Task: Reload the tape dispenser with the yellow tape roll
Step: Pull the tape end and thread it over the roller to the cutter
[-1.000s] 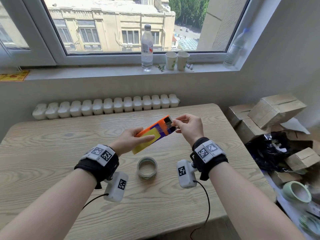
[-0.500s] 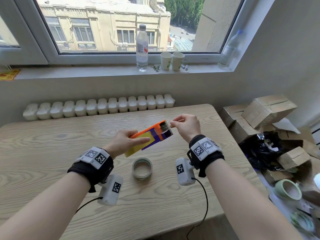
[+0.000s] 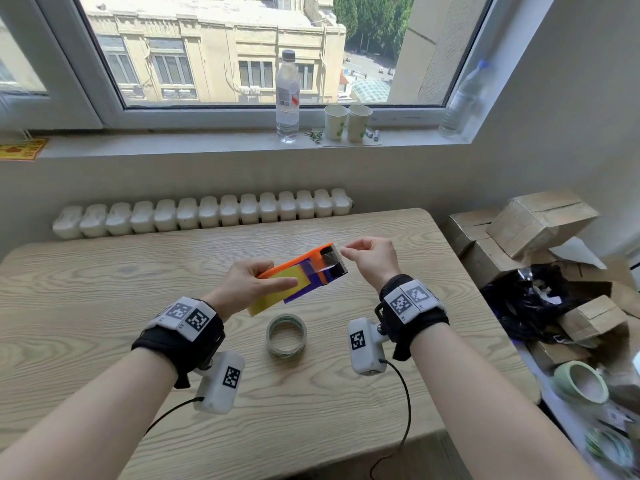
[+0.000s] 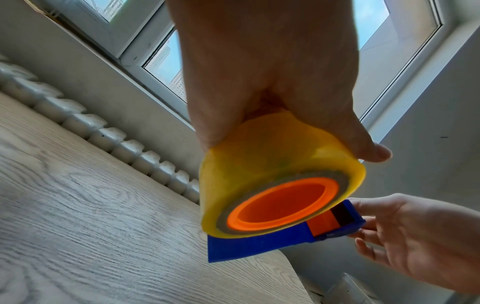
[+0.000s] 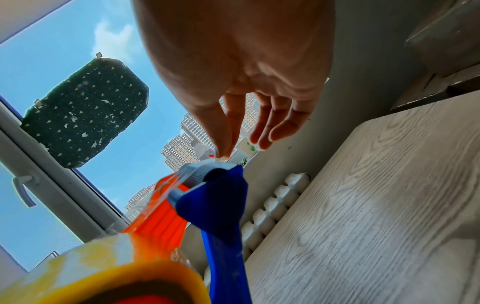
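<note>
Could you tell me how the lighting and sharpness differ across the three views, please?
Head view: even daylight, sharp centre, window frame bowed by the wide lens, lower right corner smeared. Left wrist view: left hand backlit and dark, yellow tape roll glowing. Right wrist view: roll blurred up close, table streaked, right hand against bright sky.

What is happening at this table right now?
A person is reloading an orange and blue plastic tape dispenser. The left hand grips the dispenser with the yellow tape roll already on its orange hub, above the wooden table. The right hand pinches the clear tape end at the cutter. A spent clear tape ring lies below.
</note>
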The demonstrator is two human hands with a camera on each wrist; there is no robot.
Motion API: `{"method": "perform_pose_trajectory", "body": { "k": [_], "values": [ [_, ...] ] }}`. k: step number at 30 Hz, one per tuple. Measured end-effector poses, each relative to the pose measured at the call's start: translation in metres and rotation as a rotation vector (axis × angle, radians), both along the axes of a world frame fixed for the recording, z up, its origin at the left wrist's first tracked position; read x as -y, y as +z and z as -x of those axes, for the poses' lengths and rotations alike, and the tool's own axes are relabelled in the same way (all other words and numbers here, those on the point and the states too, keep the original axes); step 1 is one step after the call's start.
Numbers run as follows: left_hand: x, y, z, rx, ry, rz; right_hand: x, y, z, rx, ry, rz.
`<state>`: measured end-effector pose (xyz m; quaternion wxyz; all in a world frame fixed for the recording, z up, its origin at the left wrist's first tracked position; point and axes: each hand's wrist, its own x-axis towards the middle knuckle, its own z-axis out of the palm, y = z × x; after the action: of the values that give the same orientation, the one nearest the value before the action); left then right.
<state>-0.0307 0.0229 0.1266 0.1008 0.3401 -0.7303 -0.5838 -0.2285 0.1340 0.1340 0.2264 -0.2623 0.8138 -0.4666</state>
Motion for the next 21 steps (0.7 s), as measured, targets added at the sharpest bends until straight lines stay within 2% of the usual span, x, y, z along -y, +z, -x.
{"method": "perform_pose_trajectory", "body": {
  "k": [3,7,15,21],
  "values": [
    [-0.003,0.001,0.001,-0.017,0.004,0.000,0.000,-0.005,-0.001,0.062,-0.018,0.024],
    [-0.007,0.003,0.002,-0.028,0.005,0.004,-0.002,-0.009,-0.004,0.299,-0.067,0.114],
    [-0.008,0.010,0.001,-0.022,0.014,-0.006,-0.007,-0.009,-0.008,0.555,-0.060,0.219],
    [-0.004,0.012,-0.003,-0.011,0.036,-0.006,-0.011,-0.001,-0.005,0.610,-0.011,0.240]
  ]
}}
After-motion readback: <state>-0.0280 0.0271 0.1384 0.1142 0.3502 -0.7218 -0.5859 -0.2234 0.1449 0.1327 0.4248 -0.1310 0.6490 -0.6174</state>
